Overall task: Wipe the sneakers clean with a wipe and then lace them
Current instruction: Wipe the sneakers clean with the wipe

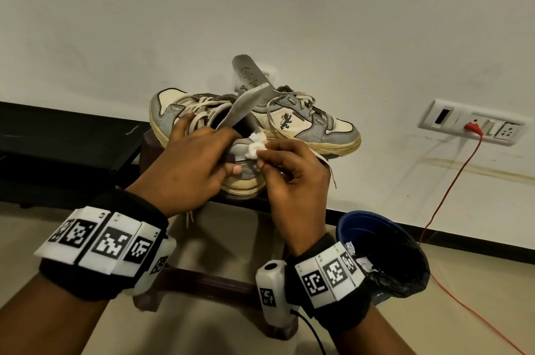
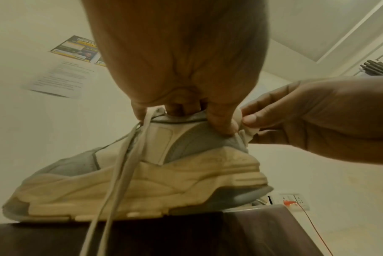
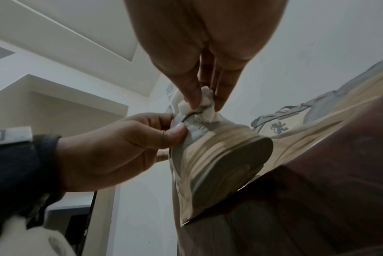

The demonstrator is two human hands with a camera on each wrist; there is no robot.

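Left hand nearest, fingers curled over near sneaker collar, steadying it on tabletop. Second sneaker beyond both hands. Right hand pinches wipe against heel. Wiping step underway; next likely rub down midsole, lacing later.

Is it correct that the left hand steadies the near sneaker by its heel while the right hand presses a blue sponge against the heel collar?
Not quite. The right hand pinches a crumpled white wipe, not a blue sponge, as the right wrist view shows. The rest holds: the left hand grips the near sneaker at its heel.
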